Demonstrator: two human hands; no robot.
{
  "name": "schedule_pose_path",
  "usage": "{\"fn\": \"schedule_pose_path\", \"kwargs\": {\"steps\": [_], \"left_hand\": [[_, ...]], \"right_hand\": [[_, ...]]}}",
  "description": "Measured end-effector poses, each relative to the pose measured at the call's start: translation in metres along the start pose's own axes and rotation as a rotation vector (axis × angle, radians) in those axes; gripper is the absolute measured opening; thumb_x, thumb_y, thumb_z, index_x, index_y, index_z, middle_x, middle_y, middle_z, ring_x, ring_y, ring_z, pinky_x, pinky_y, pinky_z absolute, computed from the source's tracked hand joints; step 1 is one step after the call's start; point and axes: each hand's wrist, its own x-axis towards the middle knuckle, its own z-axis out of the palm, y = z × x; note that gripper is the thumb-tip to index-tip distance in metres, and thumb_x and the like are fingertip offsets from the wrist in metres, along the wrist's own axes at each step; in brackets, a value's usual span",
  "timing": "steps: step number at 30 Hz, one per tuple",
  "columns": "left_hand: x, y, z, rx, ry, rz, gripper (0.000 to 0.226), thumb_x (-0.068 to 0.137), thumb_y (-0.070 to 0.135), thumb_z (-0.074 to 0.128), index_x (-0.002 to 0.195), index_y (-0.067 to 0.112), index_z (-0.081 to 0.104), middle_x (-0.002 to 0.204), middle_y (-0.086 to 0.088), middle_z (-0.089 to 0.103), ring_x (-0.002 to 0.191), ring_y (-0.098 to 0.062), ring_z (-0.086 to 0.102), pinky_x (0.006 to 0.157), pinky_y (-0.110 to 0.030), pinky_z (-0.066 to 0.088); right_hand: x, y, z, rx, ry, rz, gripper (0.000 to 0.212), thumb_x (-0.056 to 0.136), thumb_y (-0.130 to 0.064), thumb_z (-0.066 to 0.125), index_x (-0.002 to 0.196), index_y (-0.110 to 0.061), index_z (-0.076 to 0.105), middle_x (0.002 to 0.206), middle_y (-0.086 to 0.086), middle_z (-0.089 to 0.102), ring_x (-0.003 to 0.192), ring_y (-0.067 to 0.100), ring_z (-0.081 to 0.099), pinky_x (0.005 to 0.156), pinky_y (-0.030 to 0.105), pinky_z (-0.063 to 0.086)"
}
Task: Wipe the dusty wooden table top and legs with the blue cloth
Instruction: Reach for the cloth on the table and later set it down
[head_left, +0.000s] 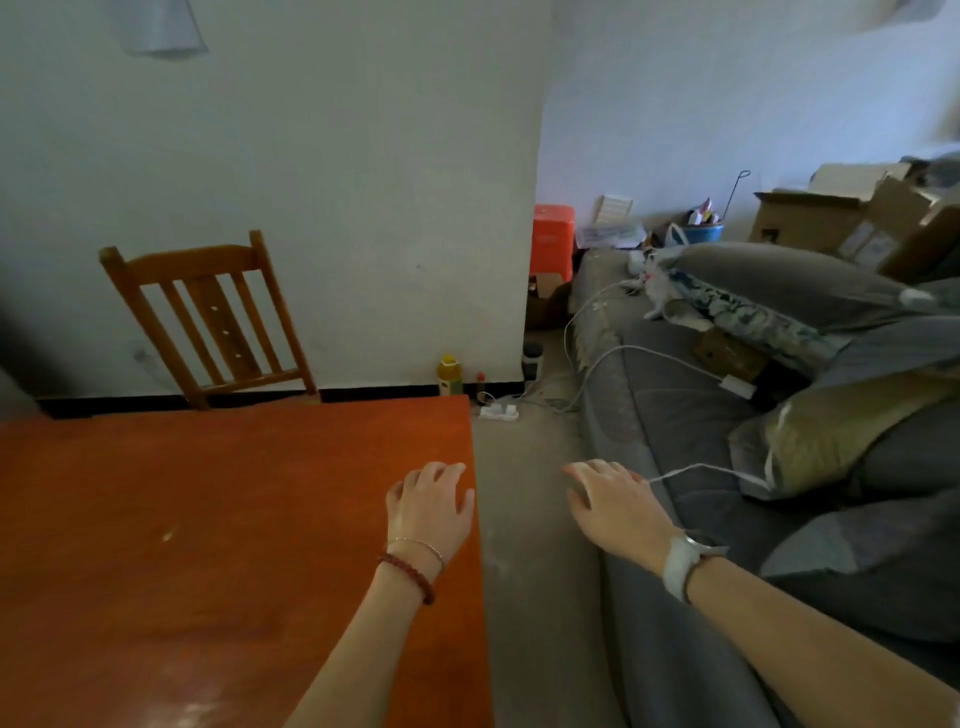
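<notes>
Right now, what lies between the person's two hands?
In the head view, a bare strip of grey floor separates the left hand, over the wooden table's right edge, from the right hand by the sofa. No blue cloth shows.

No lettering could be read anywhere; the label on the yellow bottle (450, 375) was too blurred.

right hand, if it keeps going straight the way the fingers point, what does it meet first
The right hand points forward and slightly left along the gap between table and sofa. First in that line looks to be the white power strip on the floor, though depth is unclear.
</notes>
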Motion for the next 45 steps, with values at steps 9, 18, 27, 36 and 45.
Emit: {"fn": "schedule_pose_path", "kwargs": {"steps": [9,18,27,36,45], "left_hand": [[0.130,0.017,0.004,-0.041,0.017,-0.129,0.040,0.094,0.038,0.036,0.133,0.030,0.037,0.138,0.003,0.039,0.129,-0.015,0.035,0.108,-0.039,0.027],[0.221,-0.013,0.013,-0.025,0.040,-0.407,0.042,0.094,0.037,0.036,0.135,0.028,0.036,0.138,0.002,0.039,0.129,-0.017,0.035,0.106,-0.038,0.027],[0.407,-0.013,-0.013,-0.016,0.141,-0.576,0.039,0.093,0.036,0.039,0.131,0.025,0.041,0.135,0.000,0.044,0.127,-0.021,0.036,0.105,-0.041,0.027],[0.494,-0.086,-0.039,-0.084,0.224,-0.844,0.040,0.093,0.035,0.037,0.133,0.029,0.039,0.139,0.002,0.040,0.129,-0.021,0.036,0.108,-0.047,0.026],[0.622,-0.238,-0.104,-0.132,0.427,-0.991,0.039,0.093,0.036,0.041,0.131,0.026,0.042,0.135,0.002,0.044,0.126,-0.019,0.040,0.108,-0.043,0.032]], "right_hand": [[0.144,0.052,-0.012,0.011,-0.107,-0.013,0.041,0.095,-0.028,0.036,0.135,-0.023,0.036,0.136,0.000,0.044,0.127,0.021,0.038,0.105,0.038,0.029],[0.306,0.060,0.003,0.014,-0.245,-0.202,0.042,0.094,-0.026,0.035,0.137,-0.022,0.034,0.140,0.003,0.040,0.130,0.022,0.035,0.106,0.039,0.029],[0.509,0.074,-0.022,-0.047,-0.285,-0.461,0.042,0.097,-0.030,0.032,0.138,-0.022,0.032,0.142,0.003,0.038,0.133,0.022,0.032,0.109,0.039,0.026],[0.674,0.000,-0.003,-0.047,-0.371,-0.676,0.038,0.096,-0.030,0.036,0.133,-0.022,0.039,0.137,0.001,0.043,0.129,0.020,0.035,0.105,0.036,0.030],[0.846,-0.162,0.019,-0.034,-0.355,-0.856,0.040,0.095,-0.027,0.035,0.134,-0.023,0.037,0.137,0.001,0.043,0.128,0.021,0.038,0.104,0.037,0.031]]}}
